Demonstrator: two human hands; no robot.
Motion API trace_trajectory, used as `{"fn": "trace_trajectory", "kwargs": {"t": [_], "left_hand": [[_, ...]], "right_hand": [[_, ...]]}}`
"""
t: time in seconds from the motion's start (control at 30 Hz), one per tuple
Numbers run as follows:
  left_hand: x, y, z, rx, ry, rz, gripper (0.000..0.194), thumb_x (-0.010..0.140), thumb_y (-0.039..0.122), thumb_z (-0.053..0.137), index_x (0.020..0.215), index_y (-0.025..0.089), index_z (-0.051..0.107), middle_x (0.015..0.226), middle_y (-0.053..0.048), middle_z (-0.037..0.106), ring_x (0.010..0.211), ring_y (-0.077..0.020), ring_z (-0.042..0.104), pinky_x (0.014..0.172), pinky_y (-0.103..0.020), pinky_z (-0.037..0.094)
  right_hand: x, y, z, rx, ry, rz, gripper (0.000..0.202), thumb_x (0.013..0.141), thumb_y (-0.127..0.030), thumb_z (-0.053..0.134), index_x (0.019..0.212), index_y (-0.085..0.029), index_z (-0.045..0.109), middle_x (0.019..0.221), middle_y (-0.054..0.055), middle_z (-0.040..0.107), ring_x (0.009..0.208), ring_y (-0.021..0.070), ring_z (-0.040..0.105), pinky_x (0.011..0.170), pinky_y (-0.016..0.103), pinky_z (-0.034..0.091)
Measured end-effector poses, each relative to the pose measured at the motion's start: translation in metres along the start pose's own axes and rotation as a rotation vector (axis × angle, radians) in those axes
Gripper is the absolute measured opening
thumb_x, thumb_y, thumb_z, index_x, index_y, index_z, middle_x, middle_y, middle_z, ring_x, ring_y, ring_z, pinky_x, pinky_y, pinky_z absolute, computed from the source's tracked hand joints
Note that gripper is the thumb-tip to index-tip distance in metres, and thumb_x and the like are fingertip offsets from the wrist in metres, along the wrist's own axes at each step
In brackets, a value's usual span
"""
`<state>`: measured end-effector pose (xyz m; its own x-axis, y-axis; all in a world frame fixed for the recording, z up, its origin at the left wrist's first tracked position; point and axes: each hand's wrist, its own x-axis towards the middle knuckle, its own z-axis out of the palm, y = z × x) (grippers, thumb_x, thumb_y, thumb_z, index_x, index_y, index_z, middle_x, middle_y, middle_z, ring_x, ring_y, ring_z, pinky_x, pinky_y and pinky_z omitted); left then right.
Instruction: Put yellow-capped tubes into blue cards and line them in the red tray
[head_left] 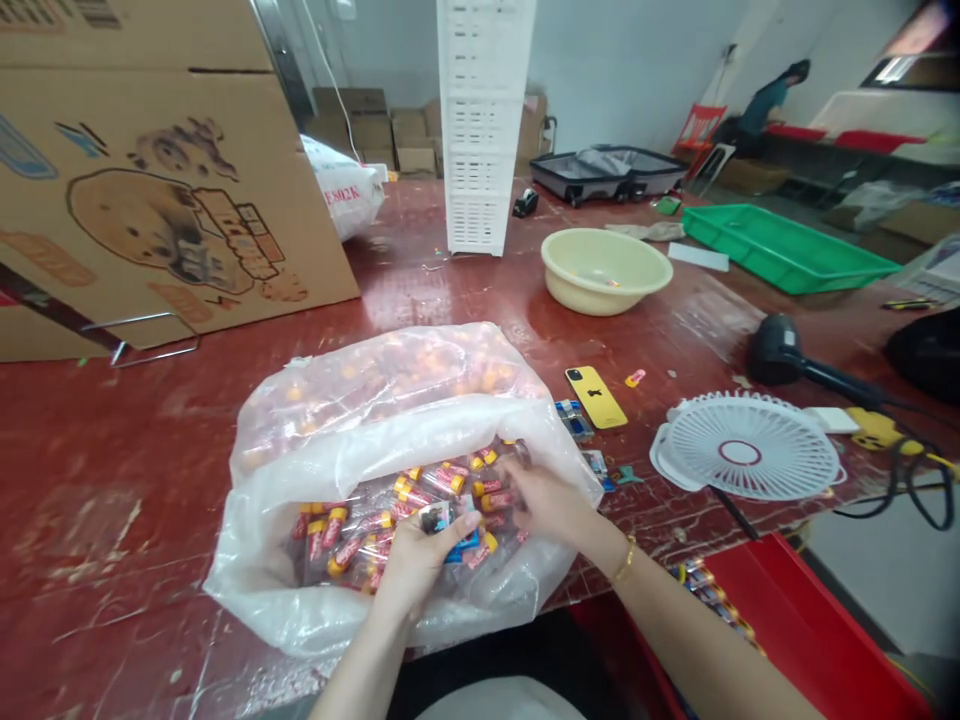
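Note:
A big clear plastic bag (352,420) lies open on the red table (150,440), filled with several small wrapped tubes (420,492) that have red labels and yellow caps. My left hand (420,560) is inside the bag's mouth, fingers closed on a small packet with a blue edge (448,520). Just to the right, my right hand (544,497) reaches into the same pile and grips some of the wrapped tubes; a gold bracelet sits on its wrist.
A yellow phone (595,396), small packets (574,420) and a white fan (746,448) lie right of the bag. Farther back stand a cream basin (604,269), green tray (784,246), white crate stack (480,130) and large cardboard box (150,170). A red bin (795,620) sits below the table edge.

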<state>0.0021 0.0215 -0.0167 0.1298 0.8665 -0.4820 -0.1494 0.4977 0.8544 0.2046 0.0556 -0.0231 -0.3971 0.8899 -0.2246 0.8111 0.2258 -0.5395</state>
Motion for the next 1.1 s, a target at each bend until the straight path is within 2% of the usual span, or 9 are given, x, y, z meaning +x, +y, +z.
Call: {"fn": "trace_trajectory", "kwargs": {"t": [0.1, 0.17, 0.33, 0.43, 0.53, 0.67, 0.8, 0.97, 1.1], "left_hand": [[0.0, 0.001, -0.005, 0.013, -0.023, -0.018, 0.032, 0.069, 0.047, 0.074, 0.068, 0.015, 0.069, 0.058, -0.001, 0.065, 0.054, -0.0148, 0.057, 0.057, -0.026, 0.048], [-0.002, 0.002, -0.008, 0.031, -0.006, -0.019, 0.03, 0.066, 0.045, 0.077, 0.065, 0.016, 0.067, 0.058, 0.0, 0.064, 0.054, -0.0136, 0.055, 0.056, -0.025, 0.047], [-0.01, 0.006, -0.009, 0.051, 0.107, -0.023, 0.03, 0.06, 0.042, 0.081, 0.066, 0.015, 0.069, 0.059, 0.0, 0.066, 0.053, -0.0135, 0.056, 0.052, -0.023, 0.045], [-0.013, 0.005, -0.007, 0.003, 0.044, -0.048, 0.035, 0.063, 0.048, 0.077, 0.073, 0.015, 0.072, 0.063, -0.003, 0.069, 0.055, -0.0163, 0.059, 0.057, -0.028, 0.05], [-0.014, 0.003, -0.006, -0.002, 0.041, -0.037, 0.034, 0.058, 0.044, 0.082, 0.073, 0.014, 0.073, 0.064, -0.003, 0.07, 0.057, -0.0167, 0.06, 0.059, -0.029, 0.049], [-0.013, 0.003, -0.007, 0.032, 0.084, 0.032, 0.03, 0.051, 0.037, 0.086, 0.062, 0.015, 0.068, 0.059, 0.001, 0.065, 0.055, -0.0128, 0.053, 0.057, -0.024, 0.043], [-0.01, 0.002, -0.004, 0.175, 0.051, 0.096, 0.032, 0.049, 0.035, 0.086, 0.054, 0.016, 0.062, 0.048, 0.005, 0.051, 0.048, -0.0097, 0.042, 0.049, -0.022, 0.033], [-0.009, 0.0, 0.003, 0.273, 0.051, 0.135, 0.027, 0.052, 0.036, 0.085, 0.058, 0.016, 0.067, 0.049, 0.004, 0.055, 0.049, -0.0121, 0.044, 0.05, -0.024, 0.035], [-0.011, 0.001, 0.007, 0.233, 0.036, 0.119, 0.025, 0.048, 0.031, 0.087, 0.059, 0.016, 0.07, 0.05, 0.004, 0.058, 0.049, -0.0125, 0.047, 0.051, -0.024, 0.037]], "right_hand": [[-0.008, 0.003, 0.0, 0.172, 0.042, 0.039, 0.041, 0.074, -0.002, 0.046, 0.111, -0.02, 0.049, 0.082, 0.002, 0.067, 0.076, 0.0184, 0.064, 0.067, 0.026, 0.045], [-0.01, 0.003, 0.003, 0.166, 0.072, 0.043, 0.04, 0.073, 0.0, 0.047, 0.108, -0.019, 0.052, 0.091, 0.005, 0.068, 0.085, 0.0205, 0.065, 0.073, 0.029, 0.047], [-0.002, -0.015, 0.021, 0.091, 0.155, 0.077, 0.022, 0.081, -0.017, 0.057, 0.103, -0.017, 0.056, 0.104, 0.011, 0.062, 0.095, 0.0257, 0.062, 0.08, 0.035, 0.048], [0.004, -0.021, 0.032, 0.107, 0.129, 0.036, 0.02, 0.082, -0.016, 0.057, 0.101, -0.017, 0.057, 0.107, 0.011, 0.06, 0.097, 0.0246, 0.06, 0.083, 0.036, 0.048], [0.005, -0.018, 0.033, 0.239, 0.111, -0.026, 0.021, 0.083, -0.013, 0.056, 0.103, -0.018, 0.061, 0.11, 0.01, 0.058, 0.1, 0.0223, 0.06, 0.089, 0.036, 0.047], [-0.005, -0.01, 0.016, 0.532, 0.247, -0.076, 0.019, 0.086, -0.023, 0.057, 0.104, -0.021, 0.063, 0.112, 0.008, 0.06, 0.107, 0.0217, 0.059, 0.095, 0.037, 0.046], [-0.019, -0.013, -0.012, 0.852, 0.432, -0.139, 0.021, 0.083, -0.032, 0.064, 0.101, -0.025, 0.056, 0.095, 0.002, 0.064, 0.091, 0.0173, 0.063, 0.082, 0.032, 0.052], [-0.028, -0.029, -0.036, 0.678, 0.447, -0.253, 0.015, 0.084, -0.03, 0.063, 0.097, -0.023, 0.059, 0.098, 0.005, 0.063, 0.093, 0.0184, 0.06, 0.082, 0.033, 0.051], [-0.022, -0.034, -0.037, 0.728, 0.369, -0.226, 0.015, 0.081, -0.032, 0.067, 0.087, -0.021, 0.058, 0.092, 0.004, 0.064, 0.087, 0.0177, 0.061, 0.079, 0.033, 0.052]]}}
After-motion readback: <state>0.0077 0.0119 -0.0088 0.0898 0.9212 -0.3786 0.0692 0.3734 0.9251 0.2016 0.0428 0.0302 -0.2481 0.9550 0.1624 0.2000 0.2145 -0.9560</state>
